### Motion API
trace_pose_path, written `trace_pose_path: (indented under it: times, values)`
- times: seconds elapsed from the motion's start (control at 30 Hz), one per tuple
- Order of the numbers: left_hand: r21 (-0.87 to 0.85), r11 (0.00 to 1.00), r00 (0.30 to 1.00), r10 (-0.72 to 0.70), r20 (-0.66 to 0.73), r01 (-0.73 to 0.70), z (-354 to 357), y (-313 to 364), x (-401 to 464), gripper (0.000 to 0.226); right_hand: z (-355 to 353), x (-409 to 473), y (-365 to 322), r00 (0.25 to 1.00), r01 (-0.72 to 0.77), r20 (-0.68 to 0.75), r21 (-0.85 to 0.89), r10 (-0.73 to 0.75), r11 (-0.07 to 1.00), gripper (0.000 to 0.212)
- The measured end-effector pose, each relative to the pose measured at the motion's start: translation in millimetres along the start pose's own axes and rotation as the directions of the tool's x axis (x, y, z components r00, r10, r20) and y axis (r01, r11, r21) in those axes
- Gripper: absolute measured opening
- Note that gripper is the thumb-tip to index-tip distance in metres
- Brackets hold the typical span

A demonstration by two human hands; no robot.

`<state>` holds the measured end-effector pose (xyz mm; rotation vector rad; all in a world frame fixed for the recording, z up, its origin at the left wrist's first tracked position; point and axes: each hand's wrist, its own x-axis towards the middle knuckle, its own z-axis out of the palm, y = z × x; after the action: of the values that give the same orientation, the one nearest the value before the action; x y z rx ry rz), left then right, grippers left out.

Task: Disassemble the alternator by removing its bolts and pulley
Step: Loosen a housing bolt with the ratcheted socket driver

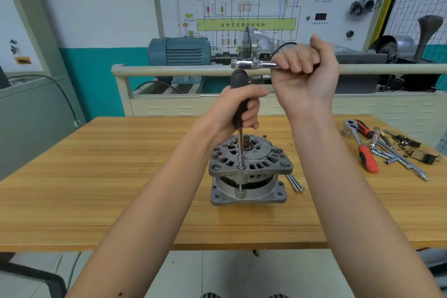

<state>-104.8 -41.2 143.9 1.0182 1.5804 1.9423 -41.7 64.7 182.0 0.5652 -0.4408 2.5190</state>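
A grey alternator [250, 172] stands upright on the wooden table [121, 189], its bare shaft [246, 139] pointing up with no pulley on it. A socket driver [240, 150] stands vertically on a bolt at the front of the upper housing. My left hand [238, 110] grips the driver's black handle. A chrome ratchet [254, 64] sits across the handle's top, and my right hand [306, 68] grips its handle. A long bolt shows in the gap between the housing halves. Loose long bolts [295, 184] lie just right of the alternator.
At the table's right lie a red-handled ratchet [362, 147], a small socket [347, 133], chrome extension bars and small black parts [408, 152]. Behind the table stands a training rig with a blue motor [179, 52] and a wiring-diagram board.
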Motion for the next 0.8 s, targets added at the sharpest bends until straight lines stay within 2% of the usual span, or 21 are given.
trace_pose_path:
  times: [0.07, 0.13, 0.23, 0.3, 0.37, 0.43, 0.47, 0.53, 0.63, 0.7, 0.8]
  values:
    - [0.005, 0.999, 0.999, -0.039, -0.024, 0.039, 5, 0, 1, 0.055, -1, 4, -2, 0.999, 0.001, -0.04, 0.047, 0.001, 0.999, 0.054]
    - [-0.006, 0.999, 0.996, -0.041, -0.085, 0.041, 8, -2, 3, 0.058, -1, 0, 1, 0.998, 0.054, -0.023, -0.002, -0.054, 0.999, 0.054]
    - [-0.02, 1.0, 0.977, -0.014, -0.213, 0.009, 10, -5, 5, 0.054, -1, -12, 10, 0.976, 0.198, 0.123, -0.172, -0.178, 0.965, 0.051]
    - [-0.017, 1.0, 0.955, 0.014, -0.297, -0.02, 13, -6, 5, 0.05, 2, -21, 20, 0.912, 0.38, 0.283, -0.313, -0.296, 0.87, 0.047]
    - [-0.008, 0.999, 0.933, 0.035, -0.357, -0.04, 15, -7, 6, 0.049, 7, -29, 31, 0.825, 0.549, 0.415, -0.431, -0.383, 0.716, 0.039]
    - [-0.006, 0.999, 0.932, 0.041, -0.361, -0.046, 14, -9, 6, 0.05, 11, -34, 37, 0.794, 0.597, 0.459, -0.471, -0.398, 0.649, 0.035]
    - [-0.005, 0.999, 0.942, 0.039, -0.332, -0.043, 12, -9, 5, 0.05, 11, -34, 36, 0.802, 0.586, 0.452, -0.466, -0.39, 0.664, 0.035]
    - [0.001, 0.999, 0.976, 0.045, -0.213, -0.046, 4, -8, 2, 0.05, 12, -30, 29, 0.862, 0.478, 0.387, -0.405, -0.328, 0.779, 0.041]
    - [0.043, 0.995, 0.995, 0.095, -0.04, -0.093, -6, -1, -2, 0.041, 9, -18, 12, 0.975, 0.175, 0.174, -0.207, -0.14, 0.962, 0.055]
    - [0.05, 0.99, 0.991, 0.132, -0.02, -0.13, -5, 3, -1, 0.041, 7, -9, 4, 0.997, 0.051, 0.064, -0.076, -0.047, 0.996, 0.057]
    - [-0.018, 0.995, 0.995, 0.102, 0.008, -0.102, 2, 7, 1, 0.049, 5, -1, -1, 1.0, -0.01, 0.005, 0.038, 0.01, 0.999, 0.056]
